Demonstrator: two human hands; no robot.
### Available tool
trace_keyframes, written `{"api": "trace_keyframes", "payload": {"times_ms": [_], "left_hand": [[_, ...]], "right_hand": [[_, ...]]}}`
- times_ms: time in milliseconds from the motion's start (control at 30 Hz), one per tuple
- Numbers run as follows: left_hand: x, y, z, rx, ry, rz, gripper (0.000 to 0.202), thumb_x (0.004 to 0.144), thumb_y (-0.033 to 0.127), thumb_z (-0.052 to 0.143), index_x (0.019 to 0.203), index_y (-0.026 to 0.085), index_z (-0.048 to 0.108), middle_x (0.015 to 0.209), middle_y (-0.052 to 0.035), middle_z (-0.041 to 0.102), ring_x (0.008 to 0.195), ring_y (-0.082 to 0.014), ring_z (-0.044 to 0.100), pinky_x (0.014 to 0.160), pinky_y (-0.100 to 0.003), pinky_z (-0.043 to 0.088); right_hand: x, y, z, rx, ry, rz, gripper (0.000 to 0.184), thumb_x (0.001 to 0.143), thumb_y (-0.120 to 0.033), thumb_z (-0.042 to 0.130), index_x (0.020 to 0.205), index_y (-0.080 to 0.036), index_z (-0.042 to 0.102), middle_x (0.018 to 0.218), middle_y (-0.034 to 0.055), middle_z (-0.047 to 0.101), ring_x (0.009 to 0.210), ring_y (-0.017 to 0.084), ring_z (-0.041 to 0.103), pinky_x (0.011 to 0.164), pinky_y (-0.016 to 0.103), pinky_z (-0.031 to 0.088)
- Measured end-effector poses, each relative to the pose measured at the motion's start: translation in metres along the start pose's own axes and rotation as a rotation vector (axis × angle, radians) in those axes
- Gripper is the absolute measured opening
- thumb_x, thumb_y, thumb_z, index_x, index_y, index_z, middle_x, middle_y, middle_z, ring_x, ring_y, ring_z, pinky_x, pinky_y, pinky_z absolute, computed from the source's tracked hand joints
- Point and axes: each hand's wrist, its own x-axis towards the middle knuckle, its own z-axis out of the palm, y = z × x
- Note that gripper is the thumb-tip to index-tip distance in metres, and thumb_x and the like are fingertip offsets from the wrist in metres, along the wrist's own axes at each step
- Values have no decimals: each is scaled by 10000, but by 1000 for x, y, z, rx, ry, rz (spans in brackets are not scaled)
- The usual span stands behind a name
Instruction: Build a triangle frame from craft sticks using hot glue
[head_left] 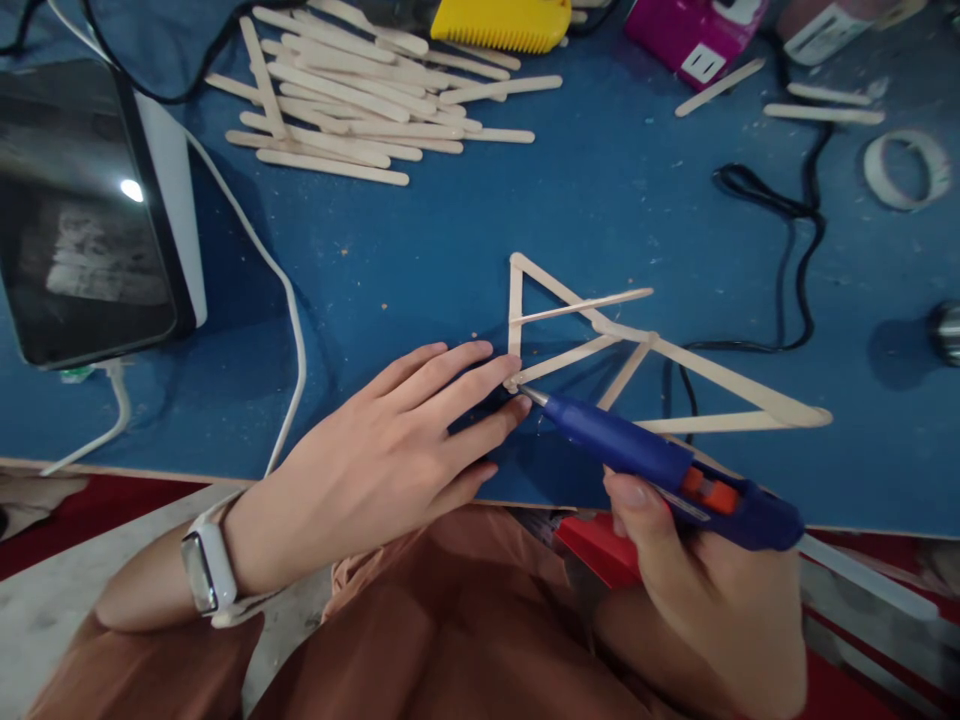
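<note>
A frame of glued wooden craft sticks [585,330] lies on the blue table [420,260] in front of me. My left hand [390,450] rests flat with fingers stretched out, fingertips pressing the frame's lower left corner. My right hand [712,590] is closed around a blue glue gun [660,465] with an orange trigger. Its metal nozzle touches that same corner, right beside my left fingertips. A white smartwatch [206,565] sits on my left wrist.
A pile of loose craft sticks [360,90] lies at the back. A tablet [79,210] with a white cable [289,300] stands at the left. A black cord [795,230], tape roll [904,168], yellow comb [499,25] and pink box [694,35] sit at the back right.
</note>
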Motion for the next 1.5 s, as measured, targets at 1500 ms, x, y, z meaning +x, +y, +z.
{"api": "trace_keyframes", "payload": {"times_ms": [1500], "left_hand": [[0,0,3,-3,7,-8,433,1279,333,645,1661,155,746,1836,-176,687,1734,-383,662,1427,-618,606]], "right_hand": [[-7,15,-2,-59,-3,9,385,1212,-584,745,967,-295,814,841,-28,860,714,172,810,712,329,624]]}}
